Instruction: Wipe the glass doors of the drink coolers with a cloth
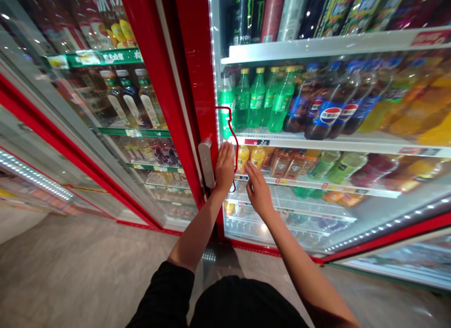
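Note:
My left hand [224,167] lies flat on the glass door of a red-framed drinks fridge [197,83], fingers stretched upward, just right of the grey door handle [206,161]. It holds nothing. A little to the right, my right hand [258,191] also rests open against the glass, fingertips pointing up toward small orange juice bottles [249,157] on the shelf behind. A red bottle-outline decal [230,130] on the glass runs between and above my hands. Whether the door is fully closed I cannot tell.
Behind the glass stand green soda bottles [260,97], Pepsi bottles [329,109], cans [271,13] on the top shelf and mixed drinks lower down. A second glass-door fridge [134,102] stands to the left. Grey tiled floor [81,271] lies below.

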Tool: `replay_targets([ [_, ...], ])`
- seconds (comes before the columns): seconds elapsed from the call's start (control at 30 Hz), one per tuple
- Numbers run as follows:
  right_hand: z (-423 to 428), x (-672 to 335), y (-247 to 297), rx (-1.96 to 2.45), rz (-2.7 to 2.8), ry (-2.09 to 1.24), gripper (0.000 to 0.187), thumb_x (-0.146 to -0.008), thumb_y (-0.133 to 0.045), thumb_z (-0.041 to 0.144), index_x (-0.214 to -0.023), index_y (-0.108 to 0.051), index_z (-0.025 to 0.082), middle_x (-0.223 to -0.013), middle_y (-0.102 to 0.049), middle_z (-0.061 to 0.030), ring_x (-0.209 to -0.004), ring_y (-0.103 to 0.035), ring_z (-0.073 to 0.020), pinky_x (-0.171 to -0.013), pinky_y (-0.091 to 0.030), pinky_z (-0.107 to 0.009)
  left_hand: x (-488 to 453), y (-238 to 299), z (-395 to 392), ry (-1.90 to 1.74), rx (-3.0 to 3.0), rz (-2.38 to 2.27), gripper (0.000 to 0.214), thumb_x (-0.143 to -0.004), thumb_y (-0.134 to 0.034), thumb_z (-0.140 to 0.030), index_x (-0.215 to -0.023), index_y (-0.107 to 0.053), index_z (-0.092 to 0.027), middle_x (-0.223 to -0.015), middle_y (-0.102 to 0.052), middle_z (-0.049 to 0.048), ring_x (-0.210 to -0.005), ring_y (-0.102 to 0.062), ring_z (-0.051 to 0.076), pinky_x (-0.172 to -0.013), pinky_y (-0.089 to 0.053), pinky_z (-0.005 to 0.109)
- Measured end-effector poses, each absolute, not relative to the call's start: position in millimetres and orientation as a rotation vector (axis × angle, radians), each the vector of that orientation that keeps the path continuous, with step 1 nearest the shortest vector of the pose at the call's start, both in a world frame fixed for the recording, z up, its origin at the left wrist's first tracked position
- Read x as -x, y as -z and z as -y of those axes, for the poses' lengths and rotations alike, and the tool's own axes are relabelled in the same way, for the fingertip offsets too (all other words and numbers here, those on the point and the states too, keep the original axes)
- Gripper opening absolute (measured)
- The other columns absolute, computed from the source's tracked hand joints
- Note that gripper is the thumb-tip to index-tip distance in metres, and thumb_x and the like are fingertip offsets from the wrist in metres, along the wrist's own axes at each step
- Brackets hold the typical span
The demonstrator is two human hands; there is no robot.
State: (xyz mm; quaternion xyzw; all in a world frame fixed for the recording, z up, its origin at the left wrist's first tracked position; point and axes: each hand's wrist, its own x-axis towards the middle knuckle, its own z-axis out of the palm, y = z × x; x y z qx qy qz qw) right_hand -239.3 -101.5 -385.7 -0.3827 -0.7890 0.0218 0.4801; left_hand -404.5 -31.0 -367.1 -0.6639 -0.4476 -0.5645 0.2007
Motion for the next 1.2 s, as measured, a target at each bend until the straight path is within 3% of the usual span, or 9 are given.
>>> replay_targets([
  [0.13,84,260,361,0.82,1.945,-0.08,0.074,-0.103,-0.044,0.009,-0.171,-0.035,0.037,-0.173,-0.047,-0.0082,-0.157,-0.049,-0.0259,-0.128,-0.046,-0.056,413,362,35,1.595,1.925,1.243,0.071,-0.113,-0.042,-0.017,-0.176,-0.014,-0.033,-0.178,-0.036,0.0053,-0.163,-0.034,0.02,-0.134,-0.039,0.039],
  [0.33,59,286,341,0.764,1.939,-0.029,0.053,-0.109,-0.05,0.026,-0.161,-0.054,0.035,-0.161,-0.061,-0.0107,-0.146,-0.06,-0.0291,-0.121,-0.053,-0.055,429,347,52,1.442,2.014,1.142,0.077,-0.111,-0.04,-0.011,-0.177,-0.002,-0.025,-0.181,-0.029,0.01,-0.164,-0.031,0.02,-0.13,-0.045,0.035],
  [0.5,59,308,341,0.807,1.881,0.103,0.049,-0.11,-0.052,0.034,-0.159,-0.056,0.03,-0.158,-0.062,-0.0149,-0.143,-0.06,-0.0321,-0.121,-0.052,-0.057,470,335,71,1.288,1.99,0.893,0.08,-0.108,-0.049,-0.01,-0.176,-0.01,-0.024,-0.179,-0.033,0.0069,-0.166,-0.026,0.02,-0.136,-0.036,0.04],
  [0.63,54,330,336,0.827,1.857,0.179,0.047,-0.109,-0.056,0.036,-0.154,-0.059,0.024,-0.151,-0.064,-0.0185,-0.139,-0.061,-0.0331,-0.12,-0.052,-0.057,499,329,69,1.374,1.977,1.023,0.077,-0.109,-0.039,-0.011,-0.176,-0.006,-0.028,-0.182,-0.024,0.0047,-0.168,-0.019,0.023,-0.136,-0.037,0.05],
  [0.73,50,334,334,0.87,1.878,0.233,0.041,-0.109,-0.057,0.033,-0.147,-0.065,0.023,-0.148,-0.066,-0.0179,-0.135,-0.061,-0.0336,-0.118,-0.052,-0.058,507,324,64,1.339,2.047,1.129,0.079,-0.108,-0.036,-0.008,-0.176,-0.002,-0.032,-0.181,-0.026,0.0027,-0.168,-0.023,0.024,-0.135,-0.038,0.052],
  [0.93,47,317,340,0.938,1.852,0.277,0.037,-0.11,-0.05,0.024,-0.141,-0.069,0.029,-0.138,-0.072,-0.0128,-0.129,-0.062,-0.0317,-0.115,-0.053,-0.057,505,321,66,1.33,2.077,1.154,0.081,-0.109,-0.031,-0.008,-0.175,0.004,-0.041,-0.177,-0.039,-0.0012,-0.166,-0.029,0.022,-0.134,-0.043,0.051],
  [1.2,39,328,354,0.885,1.893,0.253,0.043,-0.113,-0.047,0.026,-0.147,-0.067,0.041,-0.142,-0.074,-0.0037,-0.134,-0.065,-0.0267,-0.121,-0.054,-0.053,502,330,66,1.402,2.01,1.106,0.073,-0.111,-0.04,-0.01,-0.176,-0.013,-0.031,-0.176,-0.042,0.0046,-0.166,-0.028,0.023,-0.139,-0.033,0.046],
])
